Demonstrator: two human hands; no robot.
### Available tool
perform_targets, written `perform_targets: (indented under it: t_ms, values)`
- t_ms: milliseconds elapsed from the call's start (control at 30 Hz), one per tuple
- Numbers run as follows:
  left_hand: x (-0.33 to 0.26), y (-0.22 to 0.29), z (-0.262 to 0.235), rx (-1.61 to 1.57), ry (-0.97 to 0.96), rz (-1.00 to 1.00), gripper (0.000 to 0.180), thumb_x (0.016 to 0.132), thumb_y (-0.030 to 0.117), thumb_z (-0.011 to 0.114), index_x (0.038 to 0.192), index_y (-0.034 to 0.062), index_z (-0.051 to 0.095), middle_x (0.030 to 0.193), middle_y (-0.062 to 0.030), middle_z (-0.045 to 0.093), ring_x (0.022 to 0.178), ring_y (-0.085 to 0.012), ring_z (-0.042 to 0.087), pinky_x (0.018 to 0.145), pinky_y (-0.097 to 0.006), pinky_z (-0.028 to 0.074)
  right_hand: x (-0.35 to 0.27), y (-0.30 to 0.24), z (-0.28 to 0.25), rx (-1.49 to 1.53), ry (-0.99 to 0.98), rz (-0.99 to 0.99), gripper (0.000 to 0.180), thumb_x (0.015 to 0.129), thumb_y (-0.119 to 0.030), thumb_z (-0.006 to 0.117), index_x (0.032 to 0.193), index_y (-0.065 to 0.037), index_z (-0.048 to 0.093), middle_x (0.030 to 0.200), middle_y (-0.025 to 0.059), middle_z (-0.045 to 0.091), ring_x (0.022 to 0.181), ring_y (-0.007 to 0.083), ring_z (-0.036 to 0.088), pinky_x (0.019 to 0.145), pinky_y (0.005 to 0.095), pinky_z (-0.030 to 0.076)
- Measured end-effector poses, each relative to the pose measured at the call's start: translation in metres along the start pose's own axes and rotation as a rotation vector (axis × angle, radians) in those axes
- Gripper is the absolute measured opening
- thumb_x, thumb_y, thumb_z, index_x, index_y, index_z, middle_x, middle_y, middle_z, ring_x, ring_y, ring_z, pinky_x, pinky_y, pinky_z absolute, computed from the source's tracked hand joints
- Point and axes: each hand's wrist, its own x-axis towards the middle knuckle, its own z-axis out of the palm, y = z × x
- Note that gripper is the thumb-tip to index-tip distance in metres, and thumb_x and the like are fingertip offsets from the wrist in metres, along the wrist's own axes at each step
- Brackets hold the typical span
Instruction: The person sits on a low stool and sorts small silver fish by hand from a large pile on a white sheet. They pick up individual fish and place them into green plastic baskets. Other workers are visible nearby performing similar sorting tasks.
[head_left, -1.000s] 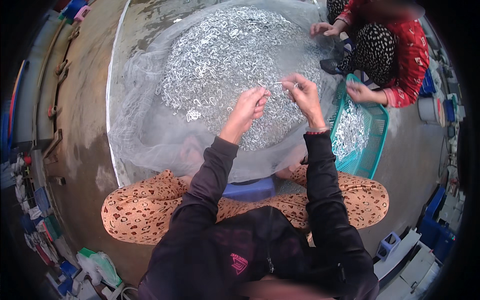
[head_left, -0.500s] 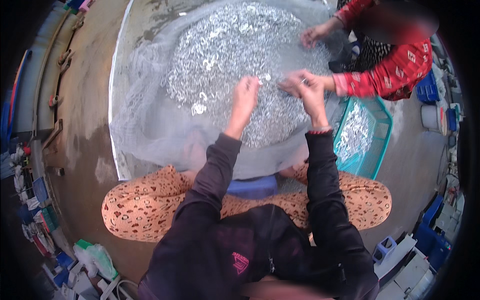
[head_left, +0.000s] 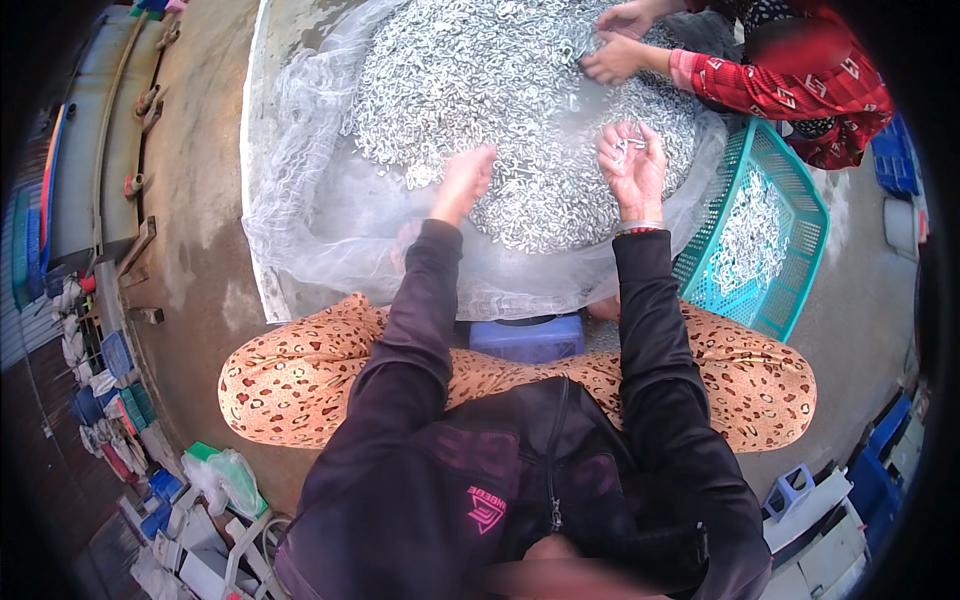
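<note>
A wide heap of small silvery fish (head_left: 450,90) lies on a pale mesh net (head_left: 310,190) in front of me. My left hand (head_left: 466,184) is over the heap's near left edge, its fingers curled together; whatever they may hold is hidden. My right hand (head_left: 633,172) is turned palm up above the right part of the heap, fingers bent, with a few small fish lying in it. To the right, a teal plastic basket (head_left: 810,215) has more of these fish inside.
A co-worker in a red patterned sleeve (head_left: 790,85) reaches in from the upper right, one hand (head_left: 615,60) on the fish. A blue plastic stool (head_left: 527,338) is between my legs. Crates and bags line both sides, and a wall with pipes (head_left: 100,160) runs along the left.
My right hand has moved away from the co-worker's hand and turned palm up with fish in it. My left hand has shifted slightly left. The co-worker's hands have drawn together farther back.
</note>
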Motion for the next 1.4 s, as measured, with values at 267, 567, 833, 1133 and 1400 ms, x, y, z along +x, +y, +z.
perform_targets:
  t_ms: [267,567,833,1133,1400]
  values:
    - [-0.004,-0.073,0.038,1.413,0.299,0.476,0.021,0.079,0.02,0.062,0.089,0.0014,0.061,0.084,-0.0204,0.064,0.079,-0.0364,0.063,0.07,-0.046,0.048,0.007,0.023,-0.032,-0.874,0.451,0.117,0.026,0.086,-0.032,0.059,0.075,-0.009,0.053,0.055,-0.0051,0.033,0.048,0.0035,0.031,0.035,0.0192,0.016]
    - [-0.01,-0.008,-0.001,1.181,0.37,0.335,0.043,0.091,0.042,0.041,0.098,0.0086,0.067,0.088,-0.0192,0.065,0.089,-0.0379,0.06,0.078,-0.045,0.045,0.037,0.104,-0.085,-2.4,0.283,0.148,0.015,0.078,-0.013,0.059,0.089,-0.002,0.06,0.074,0.0184,0.063,0.081,0.0352,0.063,0.068,0.0459,0.048]
    - [-0.017,0.035,-0.012,0.274,-0.054,0.366,0.041,0.087,0.022,0.05,0.117,-0.0044,0.056,0.1,-0.0103,0.063,0.076,-0.016,0.057,0.056,-0.026,0.044,0.039,0.123,-0.114,-2.095,0.411,-0.022,0.016,0.076,-0.014,0.062,0.087,-0.002,0.06,0.07,0.0159,0.063,0.07,0.0278,0.064,0.063,0.0388,0.049]
    - [0.002,0.029,0.024,-0.15,-0.154,0.175,0.048,0.088,0.038,0.048,0.098,-0.0069,0.06,0.083,-0.0114,0.061,0.061,-0.0143,0.051,0.042,-0.021,0.036,0.008,0.043,-0.055,-0.359,0.319,0.024,0.025,0.086,-0.015,0.053,0.105,0.001,0.057,0.096,0.0096,0.06,0.087,0.0207,0.058,0.073,0.0342,0.051]
    - [0.03,-0.021,0.018,1.656,0.126,0.609,0.022,0.077,0.021,0.066,0.092,0.0061,0.064,0.085,-0.0143,0.063,0.082,-0.0318,0.063,0.072,-0.041,0.048,-0.008,0.027,-0.034,-0.1,0.316,-0.06,0.06,0.073,-0.003,0.045,0.131,0.004,0.033,0.132,0.0247,0.038,0.123,0.0396,0.038,0.105,0.0539,0.031]
